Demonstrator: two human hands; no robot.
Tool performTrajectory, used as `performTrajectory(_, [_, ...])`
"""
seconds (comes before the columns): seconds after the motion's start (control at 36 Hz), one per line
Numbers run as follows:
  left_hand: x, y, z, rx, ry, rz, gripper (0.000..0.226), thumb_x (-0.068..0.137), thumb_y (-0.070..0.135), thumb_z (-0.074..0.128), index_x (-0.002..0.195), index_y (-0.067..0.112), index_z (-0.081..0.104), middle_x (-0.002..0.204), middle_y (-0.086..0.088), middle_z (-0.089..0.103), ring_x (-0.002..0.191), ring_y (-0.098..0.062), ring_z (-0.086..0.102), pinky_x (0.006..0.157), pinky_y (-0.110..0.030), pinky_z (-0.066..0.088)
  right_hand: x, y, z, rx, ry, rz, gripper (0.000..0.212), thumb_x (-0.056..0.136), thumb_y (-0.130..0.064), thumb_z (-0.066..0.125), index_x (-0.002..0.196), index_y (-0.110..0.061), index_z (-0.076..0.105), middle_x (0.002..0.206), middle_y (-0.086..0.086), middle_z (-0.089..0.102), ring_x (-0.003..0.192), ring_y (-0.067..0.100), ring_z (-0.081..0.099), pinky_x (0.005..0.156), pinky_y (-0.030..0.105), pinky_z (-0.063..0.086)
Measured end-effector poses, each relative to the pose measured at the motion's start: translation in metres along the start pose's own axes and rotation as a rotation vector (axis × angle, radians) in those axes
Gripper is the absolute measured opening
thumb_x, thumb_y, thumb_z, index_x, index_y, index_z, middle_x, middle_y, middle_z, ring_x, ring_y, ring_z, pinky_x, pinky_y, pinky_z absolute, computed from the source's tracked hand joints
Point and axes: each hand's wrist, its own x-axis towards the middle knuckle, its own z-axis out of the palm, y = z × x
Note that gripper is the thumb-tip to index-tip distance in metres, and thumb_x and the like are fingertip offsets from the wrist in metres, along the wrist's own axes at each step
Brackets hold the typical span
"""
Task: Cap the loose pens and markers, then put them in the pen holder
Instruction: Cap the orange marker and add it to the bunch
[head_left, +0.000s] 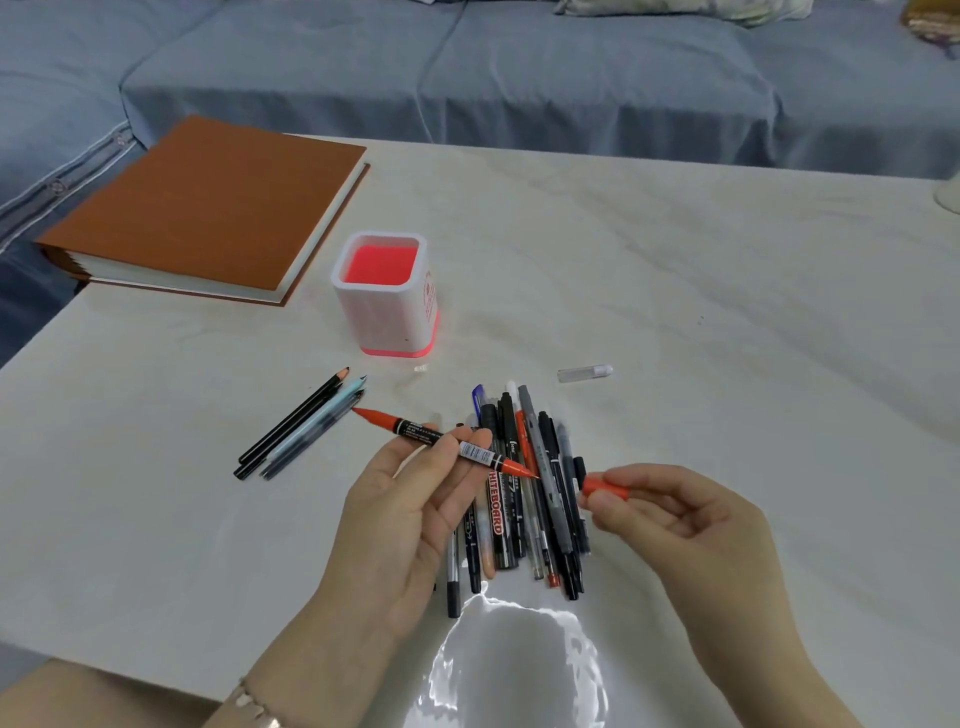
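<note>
While left hand (410, 499) grips marker (441, 441), pen pile (524, 493) beneath, holder (384, 296) beyond.

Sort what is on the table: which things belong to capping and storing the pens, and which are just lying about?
Belongs to the job:
red marker in left hand
red cap in right hand
pen pile
pen holder
clear cap

Lying about:
brown book

One book (208, 208), one pen holder (384, 296), two hands (410, 514).

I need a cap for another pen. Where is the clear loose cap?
The clear cap lies alone on the table, right of the pen holder, just beyond the pen pile.
</note>
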Motion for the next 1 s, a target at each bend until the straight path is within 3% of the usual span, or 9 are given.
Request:
performTrajectory(0.25, [-0.007, -0.004, -0.004, 0.041, 0.001, 0.032, 0.008, 0.084, -0.001, 0.050, 0.090, -0.001, 0.057, 0.078, -0.012, 0.074, 0.075, -0.015, 0.072, 0.059, -0.019, 0.056, -0.008, 0.002, 0.010, -0.002, -0.003, 0.004, 0.022, 0.065, 0.007, 0.074, 0.065, -0.015, 0.073, 0.069, 0.001, 0.075, 0.066, 0.009, 0.071, 0.059, 0.008, 0.051])
performTrajectory(0.5, [-0.015, -0.009, 0.001, 0.065, -0.005, 0.046, 0.010, 0.080, 0.000, 0.054, 0.090, 0.003, 0.057, 0.080, -0.012, 0.074, 0.075, -0.016, 0.072, 0.057, -0.020, 0.057, -0.007, 0.005, 0.012, -0.036, -0.044, -0.026, 0.021, 0.065, 0.008, 0.073, 0.068, -0.013, 0.073, 0.064, -0.003, 0.074, 0.057, 0.002, 0.066, 0.056, 0.006, 0.049])
performTrajectory(0.69, [-0.021, -0.013, 0.002, 0.098, -0.018, 0.078, 0.019, 0.077, -0.002, 0.055, 0.092, 0.009, 0.054, 0.085, -0.018, 0.073, 0.080, -0.021, 0.072, 0.059, -0.022, 0.057, -0.006, 0.015, 0.003, -0.161, -0.056, -0.118, 0.029, 0.065, 0.003, 0.074, 0.065, -0.027, 0.074, 0.068, -0.008, 0.074, 0.066, 0.007, 0.070, 0.062, 0.007, 0.050])
performTrajectory(0.89, [-0.024, -0.012, 0.003, 0.128, -0.057, 0.074, 0.022, 0.064, 0.003, 0.060, 0.083, 0.009, 0.050, 0.089, -0.023, 0.071, 0.082, -0.025, 0.072, 0.062, -0.026, 0.059, -0.005, 0.020, -0.005, -0.503, -0.163, -0.301, 0.041, 0.074, -0.014, 0.073, 0.080, -0.054, 0.066, 0.075, -0.033, 0.067, 0.076, -0.005, 0.065, 0.068, 0.003, 0.044])
performTrajectory(0.94, [-0.024, -0.012, 0.001, 0.194, -0.043, 0.071, 0.022, 0.060, 0.005, 0.062, 0.079, 0.009, 0.051, 0.086, -0.022, 0.072, 0.075, -0.024, 0.072, 0.064, -0.030, 0.060, -0.004, 0.020, -0.007, -0.580, -0.183, -0.376, 0.036, 0.078, -0.026, 0.069, 0.091, -0.059, 0.059, 0.084, -0.031, 0.065, 0.077, -0.002, 0.064, 0.069, 0.006, 0.045])
performTrajectory(1.0, [-0.024, -0.011, 0.000, 0.259, -0.026, 0.060, 0.020, 0.057, 0.006, 0.064, 0.074, 0.009, 0.054, 0.081, -0.020, 0.072, 0.065, -0.023, 0.070, 0.061, -0.029, 0.058, -0.001, 0.021, -0.010, -0.662, -0.184, -0.459, 0.023, 0.079, -0.039, 0.057, 0.099, -0.049, 0.057, 0.091, -0.022, 0.063, 0.077, -0.002, 0.061, 0.069, 0.005, 0.043])
